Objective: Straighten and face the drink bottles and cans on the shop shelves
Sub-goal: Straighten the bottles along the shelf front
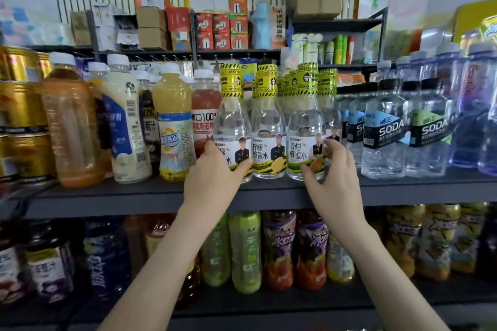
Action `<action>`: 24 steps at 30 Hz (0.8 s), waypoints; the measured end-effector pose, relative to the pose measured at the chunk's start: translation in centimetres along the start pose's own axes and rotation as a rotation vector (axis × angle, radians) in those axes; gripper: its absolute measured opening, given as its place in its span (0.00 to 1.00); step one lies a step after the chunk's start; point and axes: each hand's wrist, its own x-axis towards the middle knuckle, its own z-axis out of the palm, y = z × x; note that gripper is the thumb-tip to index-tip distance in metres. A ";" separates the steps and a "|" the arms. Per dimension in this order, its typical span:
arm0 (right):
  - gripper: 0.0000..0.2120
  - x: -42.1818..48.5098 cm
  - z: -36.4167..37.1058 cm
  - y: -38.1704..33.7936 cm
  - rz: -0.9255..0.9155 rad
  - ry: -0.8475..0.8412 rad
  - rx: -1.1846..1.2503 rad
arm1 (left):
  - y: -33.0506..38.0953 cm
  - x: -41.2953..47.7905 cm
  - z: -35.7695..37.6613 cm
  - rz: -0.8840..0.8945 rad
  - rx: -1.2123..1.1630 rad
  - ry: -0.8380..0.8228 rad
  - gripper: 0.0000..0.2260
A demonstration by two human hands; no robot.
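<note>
two hands on the honey-water bottles

bare forearms reach up from the bottom of the view to the middle shelf, a dark grey board. left hand is wrapped round the lower part of the leftmost clear bottle — thumb on the label's front, fingers curled behind its left side, so this hand is holding the bottle. right hand sits at the third clear bottle, thumb against the lower front of the label and fingers spread round the right side; the grasp looks loose, and whether it truly grips cannot be told. between the two stands a second clear bottle, untouched, upright, label to the front with a lemon picture.

all three carry yellow-and-black striped neck wraps and stand at the front edge of the shelf, just beside one another, with more of the same kind behind them. left of them stand a red juice bottle, a pale yellow drink bottle, a milky white bottle and an orange tea bottle, then stacked gold cans at the far left. right of them are soda water bottles with black labels facing forward. lower shelf holds green, purple and yellow bottles — blurred. boxes sit on a rack behind.
</note>
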 end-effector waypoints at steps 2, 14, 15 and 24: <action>0.24 -1.3 -0.2 0.0 -0.045 0.033 -0.003 | 0.0 -1.2 0.6 0.017 -0.050 0.107 0.39; 0.15 -17.7 -4.3 10.3 -0.053 -0.083 -0.073 | 0.2 -20.6 13.9 0.496 -0.409 -0.052 0.14; 0.16 -19.0 -4.7 11.8 -0.002 -0.139 -0.093 | -0.2 -22.2 15.4 0.431 -0.379 -0.159 0.15; 0.15 -25.9 -9.9 24.5 0.482 -0.499 -0.138 | 1.8 -29.7 24.9 -0.019 -0.118 -0.602 0.25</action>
